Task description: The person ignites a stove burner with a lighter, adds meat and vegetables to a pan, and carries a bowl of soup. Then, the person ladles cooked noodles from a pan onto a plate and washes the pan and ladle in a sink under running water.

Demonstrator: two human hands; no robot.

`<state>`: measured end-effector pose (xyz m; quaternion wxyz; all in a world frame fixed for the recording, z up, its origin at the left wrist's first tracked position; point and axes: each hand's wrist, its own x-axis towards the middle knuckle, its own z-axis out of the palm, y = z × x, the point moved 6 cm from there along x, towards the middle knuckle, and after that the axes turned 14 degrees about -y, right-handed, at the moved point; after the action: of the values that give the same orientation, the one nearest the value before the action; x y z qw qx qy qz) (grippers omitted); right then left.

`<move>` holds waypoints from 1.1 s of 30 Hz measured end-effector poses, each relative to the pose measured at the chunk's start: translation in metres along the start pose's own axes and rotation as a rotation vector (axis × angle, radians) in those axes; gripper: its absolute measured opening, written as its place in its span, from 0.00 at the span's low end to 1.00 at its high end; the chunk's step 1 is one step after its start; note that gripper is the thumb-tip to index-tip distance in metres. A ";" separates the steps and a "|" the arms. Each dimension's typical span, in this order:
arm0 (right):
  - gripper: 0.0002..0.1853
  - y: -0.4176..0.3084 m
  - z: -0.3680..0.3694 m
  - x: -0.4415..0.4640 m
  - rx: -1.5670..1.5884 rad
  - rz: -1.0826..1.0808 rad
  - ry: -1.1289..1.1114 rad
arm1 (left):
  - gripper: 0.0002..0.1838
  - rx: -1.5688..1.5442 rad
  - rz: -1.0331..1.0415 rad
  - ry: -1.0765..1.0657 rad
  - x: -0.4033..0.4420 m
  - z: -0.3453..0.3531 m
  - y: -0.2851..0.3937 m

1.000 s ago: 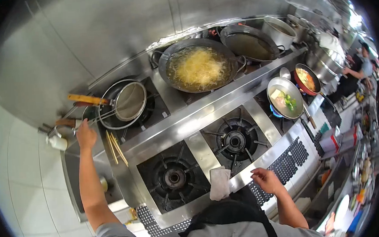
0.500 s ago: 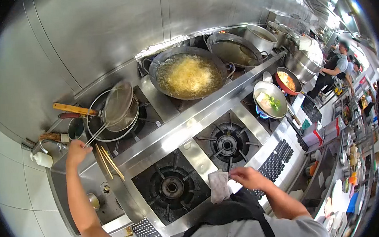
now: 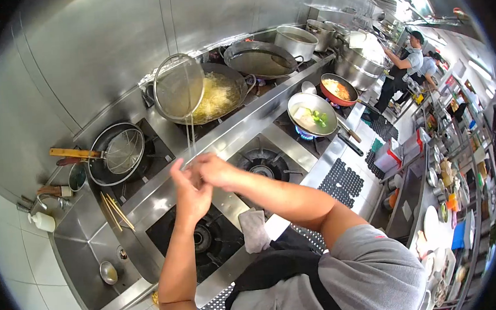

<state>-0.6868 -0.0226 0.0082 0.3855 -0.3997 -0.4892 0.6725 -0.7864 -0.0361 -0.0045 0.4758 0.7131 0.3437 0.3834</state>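
Observation:
A round wire strainer (image 3: 179,85) is held upright over the near side of a wok (image 3: 221,94) of bubbling oil with pale yellow food. Its long thin handle runs down to my two hands, which meet over the front burners. My left hand (image 3: 190,192) is closed around the handle's lower end. Close against it, my right hand (image 3: 212,171) has its fingers bent at the handle; what they grip is hidden. A second strainer (image 3: 124,152) with a yellow handle rests in a dark pan on the left burner.
Chopsticks (image 3: 117,211) lie beside the sink (image 3: 89,250), which holds a ladle (image 3: 108,272). A cloth (image 3: 254,230) hangs at the stove's front. To the right are a pan of greens (image 3: 312,114) over flame, a red pan (image 3: 338,89) and pots. Two people (image 3: 404,68) stand far right.
My left hand has lifted the long-handled strainer from the left pan and swung it right to the wok. My right hand has come up from the stove's front edge to meet my left.

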 end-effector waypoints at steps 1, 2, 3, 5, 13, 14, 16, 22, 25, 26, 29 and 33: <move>0.10 -0.003 -0.017 -0.007 0.015 0.017 0.046 | 0.41 -0.141 -0.038 -0.067 -0.007 0.011 0.015; 0.12 -0.010 -0.042 -0.012 -0.150 -0.006 0.130 | 0.41 -0.281 -0.076 -0.121 -0.017 0.018 0.029; 0.14 -0.019 -0.056 -0.025 0.055 0.113 0.118 | 0.38 -0.183 -0.090 -0.156 -0.028 0.017 0.028; 0.10 -0.045 -0.119 -0.035 -0.390 0.106 0.158 | 0.29 -0.252 -0.155 -0.200 -0.059 0.013 0.020; 0.11 -0.096 -0.251 -0.021 -1.186 0.219 0.445 | 0.17 -0.412 -0.488 -0.165 -0.210 0.024 -0.047; 0.11 -0.091 -0.260 -0.011 -1.272 0.301 0.422 | 0.15 -0.496 -0.560 -0.178 -0.231 0.032 -0.061; 0.11 -0.088 -0.263 0.000 -1.357 0.380 0.390 | 0.14 -0.579 -0.633 -0.183 -0.265 0.050 -0.071; 0.12 -0.073 -0.257 0.026 -0.924 0.443 0.305 | 0.14 -0.785 -1.022 -0.081 -0.375 0.095 -0.104; 0.10 -0.067 -0.264 0.024 -0.520 0.427 0.340 | 0.14 -0.352 -1.302 -0.207 -0.447 0.098 -0.132; 0.10 -0.069 -0.264 0.020 -0.519 0.429 0.335 | 0.14 -0.325 -1.331 -0.224 -0.476 0.103 -0.147; 0.11 -0.067 -0.277 0.011 -0.466 0.347 0.314 | 0.16 -0.578 -1.506 0.023 -0.597 0.133 -0.209; 0.12 -0.074 -0.273 -0.004 -0.446 0.288 0.286 | 0.21 -0.792 -1.511 0.300 -0.695 0.158 -0.232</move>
<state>-0.4262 0.0862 0.0251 0.2540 -0.6305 -0.5037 0.5332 -1.0041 -0.6231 -0.4159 0.7661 0.0173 0.6256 0.1461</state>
